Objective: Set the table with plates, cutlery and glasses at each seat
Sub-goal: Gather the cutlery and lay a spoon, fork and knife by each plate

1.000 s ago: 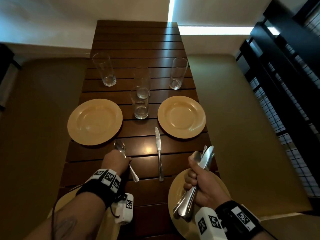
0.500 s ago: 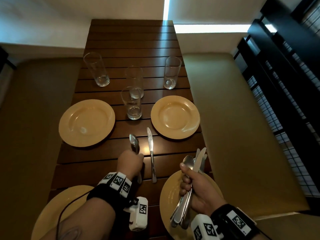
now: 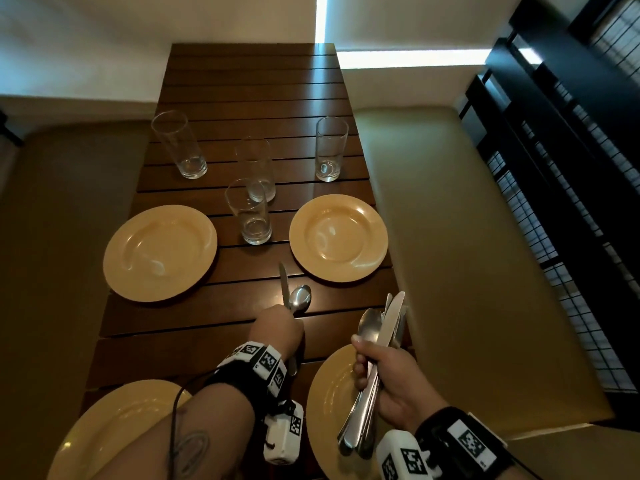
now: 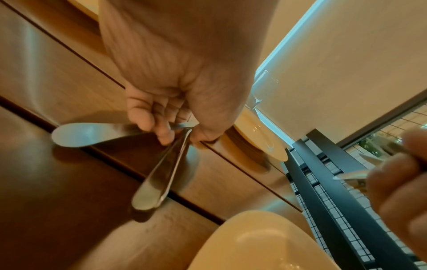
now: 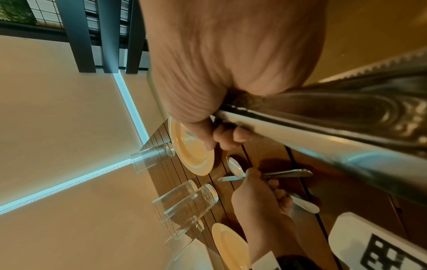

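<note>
My left hand [image 3: 278, 327] pinches a spoon [image 3: 300, 298] by its handle, low over the dark wooden table [image 3: 242, 81]. The spoon's bowl lies just right of the blade of a knife [image 3: 284, 284] that rests on the table between the plates. In the left wrist view the fingers [image 4: 161, 135] close on the cutlery where two handles [image 4: 157, 180] meet. My right hand [image 3: 381, 368] grips a bundle of cutlery [image 3: 384, 327] upright over the near right plate [image 3: 325, 403]. Yellow plates sit far left [image 3: 159, 252], far right [image 3: 337, 237] and near left [image 3: 114, 427].
Several empty glasses stand beyond the plates: one far left [image 3: 180, 145], one far right [image 3: 330, 148], two in the middle [image 3: 249, 213]. Padded benches [image 3: 467, 254] run along both long sides of the table. A dark railing [image 3: 554, 168] is at the right.
My left hand has carried the spoon rightward, from the left of the knife to just right of its blade. The right hand has kept its bundle over the near right plate.
</note>
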Demonstrator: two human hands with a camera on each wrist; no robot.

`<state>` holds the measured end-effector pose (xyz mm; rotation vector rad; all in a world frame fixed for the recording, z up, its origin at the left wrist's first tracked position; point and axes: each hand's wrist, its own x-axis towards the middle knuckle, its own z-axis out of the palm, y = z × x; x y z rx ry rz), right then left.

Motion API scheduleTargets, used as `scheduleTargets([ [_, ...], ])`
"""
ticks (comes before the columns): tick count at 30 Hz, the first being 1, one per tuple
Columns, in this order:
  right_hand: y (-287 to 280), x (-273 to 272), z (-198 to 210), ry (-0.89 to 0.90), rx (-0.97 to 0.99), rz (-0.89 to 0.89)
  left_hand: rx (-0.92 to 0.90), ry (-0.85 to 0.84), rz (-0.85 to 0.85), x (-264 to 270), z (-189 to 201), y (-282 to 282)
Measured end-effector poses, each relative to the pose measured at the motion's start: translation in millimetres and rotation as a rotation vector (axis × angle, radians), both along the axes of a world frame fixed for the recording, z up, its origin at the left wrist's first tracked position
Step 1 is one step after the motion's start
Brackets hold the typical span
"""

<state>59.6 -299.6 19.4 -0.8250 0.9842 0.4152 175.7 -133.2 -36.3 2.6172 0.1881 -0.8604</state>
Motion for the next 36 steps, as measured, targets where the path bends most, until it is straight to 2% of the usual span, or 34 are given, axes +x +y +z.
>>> scheduleTargets([
  [6, 6, 7, 6, -0.036, 0.113, -0.014, -0.088, 0.066, -0.072, -6, 24, 9],
  [10, 16, 14, 8, -0.065, 0.1, -0.052, -0.316, 0.085, -0.068, -18, 69, 13],
  [14, 27, 18, 16, -0.128, 0.21, -0.019, -0.415, 0.143, -0.181, -34, 110, 8],
  [17, 37, 19, 19, -0.183, 0.177, -0.02, -0.335, 0.079, -0.344, -37, 121, 2],
  [19, 44, 19, 18, -0.22, 0.17, -0.057, -0.313, 0.064, -0.373, -36, 122, 1],
  [23, 54, 19, 19, -0.274, 0.188, -0.069, -0.349, 0.021, -0.369, -35, 119, 7],
  [30, 66, 37, 32, -0.29, 0.07, -0.067, -0.496, -0.232, -0.306, -41, 118, 29],
  [32, 69, 46, 36, -0.281, -0.031, -0.097, -0.623, -0.274, -0.211, -47, 119, 39],
  [34, 70, 55, 45, -0.307, -0.128, -0.126, -0.832, -0.243, 0.101, -51, 121, 53],
  [36, 72, 62, 55, -0.383, -0.215, -0.145, -0.955, -0.055, 0.473, -49, 110, 65],
])
